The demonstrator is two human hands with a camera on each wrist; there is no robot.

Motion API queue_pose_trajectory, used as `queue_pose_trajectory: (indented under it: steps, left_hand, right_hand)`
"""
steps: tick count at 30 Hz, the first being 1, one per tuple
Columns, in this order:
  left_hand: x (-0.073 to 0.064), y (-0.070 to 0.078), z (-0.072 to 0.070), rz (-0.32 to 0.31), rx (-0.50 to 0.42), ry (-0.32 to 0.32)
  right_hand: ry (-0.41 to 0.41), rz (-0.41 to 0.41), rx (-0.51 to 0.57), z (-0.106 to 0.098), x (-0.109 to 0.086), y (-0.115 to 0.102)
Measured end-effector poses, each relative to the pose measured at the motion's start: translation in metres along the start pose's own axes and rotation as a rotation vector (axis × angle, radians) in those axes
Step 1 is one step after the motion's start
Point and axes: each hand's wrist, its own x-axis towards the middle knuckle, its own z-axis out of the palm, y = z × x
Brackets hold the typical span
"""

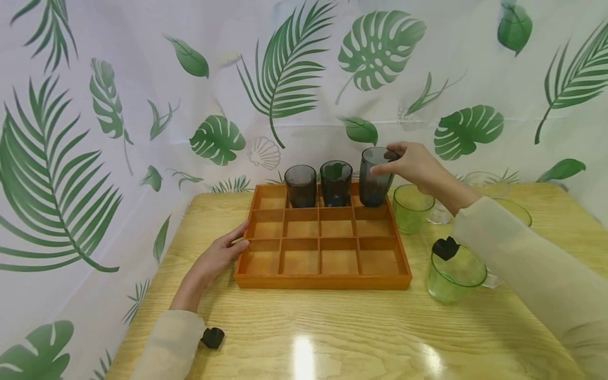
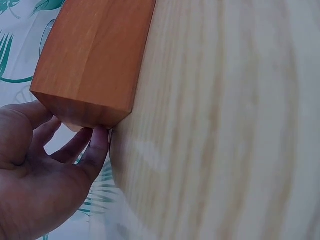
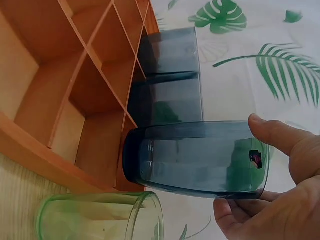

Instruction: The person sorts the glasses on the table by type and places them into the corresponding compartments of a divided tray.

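Note:
My right hand (image 1: 415, 164) pinches a tall blue-grey glass tumbler (image 3: 195, 160) near its rim, thumb on one side and fingers on the other. The tumbler's base is at the far right compartment of a wooden divided tray (image 1: 323, 282), tilted slightly. Along the tray's back row, a dark tumbler (image 1: 301, 186) and another dark tumbler (image 1: 336, 184) stand side by side to its left. My left hand (image 1: 216, 264) grips the tray's left side, a digit at the rim and fingertips against the outer wall (image 2: 82, 111).
Right of the tray stand a green glass (image 1: 413, 208) and a green cup (image 1: 455, 277), with more clear glassware (image 1: 439, 215) partly behind my right arm. A leaf-printed cloth (image 1: 294, 63) hangs behind the wooden table (image 1: 266, 332).

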Motion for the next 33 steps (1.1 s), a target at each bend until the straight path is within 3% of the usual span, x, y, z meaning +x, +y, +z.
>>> queue_pose_trajectory:
  steps: [19, 25, 33]
  left_hand:
    - [0.001, -0.001, 0.001, 0.003, -0.035, -0.004]
    - [0.001, -0.001, 0.0, 0.013, -0.037, -0.008]
    - [0.0, 0.0, 0.0, 0.02, -0.034, -0.012]
  right_hand:
    - [0.036, 0.048, -0.016, 0.006, 0.022, 0.001]
    - [0.013, 0.036, -0.023, 0.011, 0.027, 0.012]
    - [-0.084, 0.011, -0.076, 0.012, 0.026, 0.019]
